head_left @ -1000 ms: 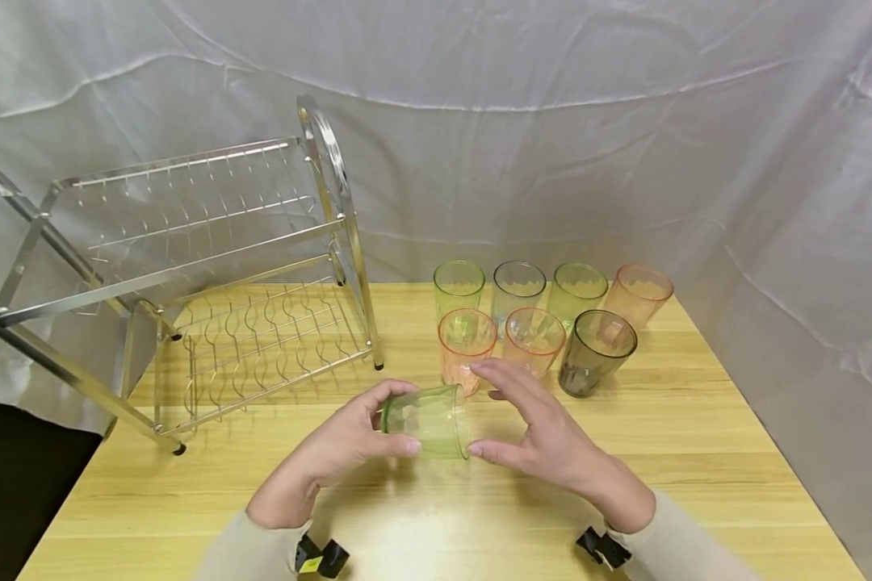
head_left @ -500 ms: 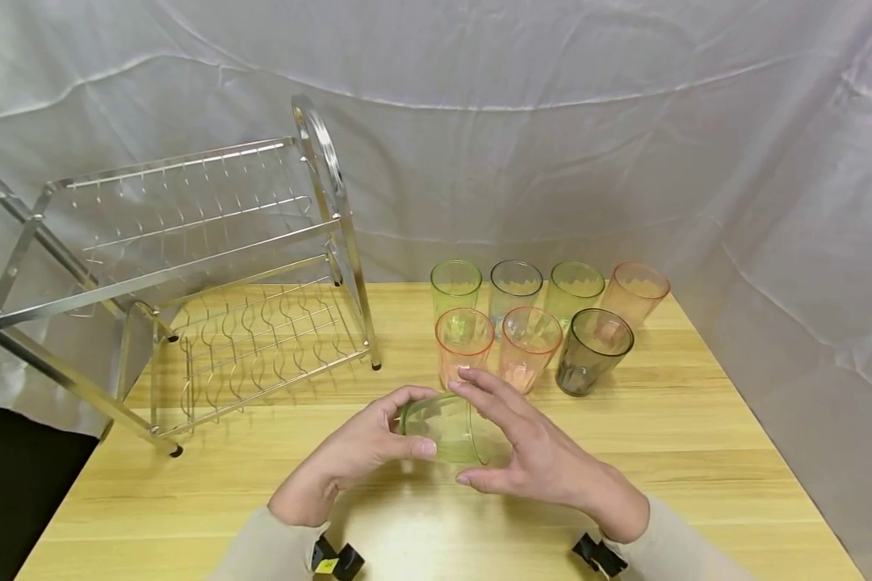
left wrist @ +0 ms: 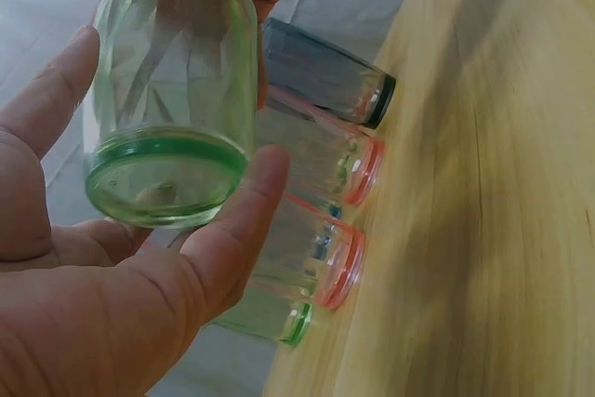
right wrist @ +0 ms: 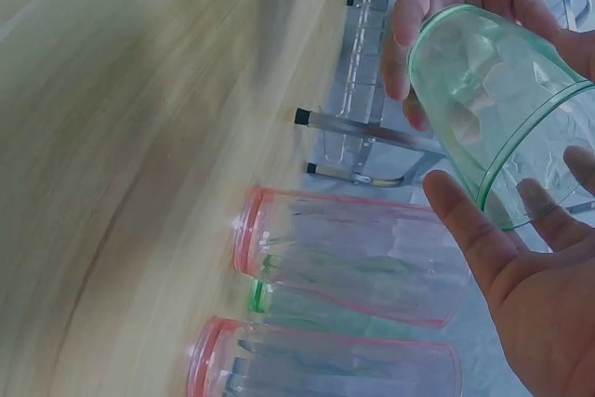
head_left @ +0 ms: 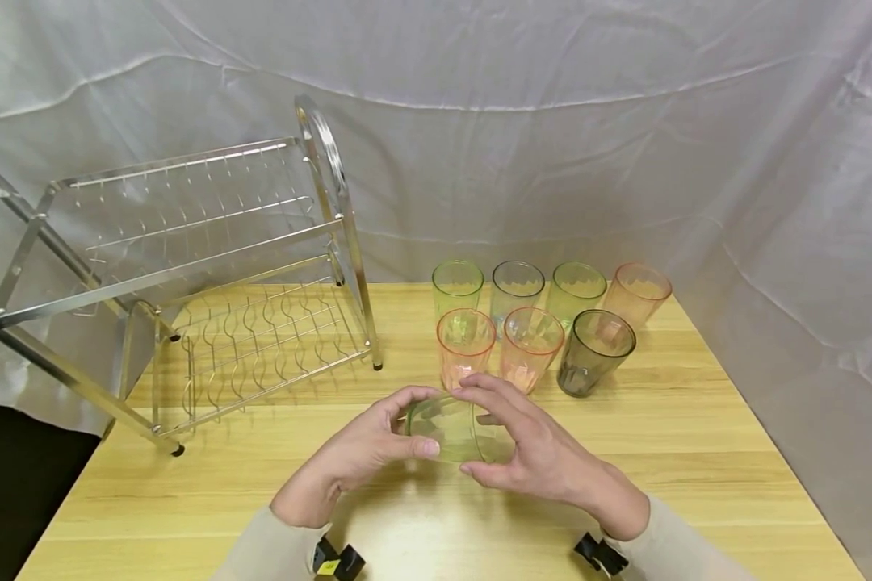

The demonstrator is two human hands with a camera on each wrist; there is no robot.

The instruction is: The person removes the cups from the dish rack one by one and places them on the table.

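Note:
A clear green drinking glass (head_left: 446, 429) lies on its side in the air above the table, its base toward the left and its mouth toward the right. My left hand (head_left: 366, 444) grips it near the base, thumb in front and fingers behind. At the mouth end, my right hand (head_left: 534, 442) curls round the rim, with its thumb low and its fingers over the top. In the left wrist view the glass (left wrist: 172, 90) shows its thick green base between the left fingers. The right wrist view shows the open rim of the glass (right wrist: 502, 109) among the right fingers.
Behind the hands stand several upright glasses, including an orange glass (head_left: 467, 343), a second orange glass (head_left: 532, 343), a dark grey glass (head_left: 596, 355) and a pink glass (head_left: 639, 294). A two-tier metal dish rack (head_left: 262, 242) occupies the left of the wooden table (head_left: 698, 452).
Both hands have come closer together; the green glass has shifted slightly right and its mouth has gone further into the right hand, whose fingers now surround the rim.

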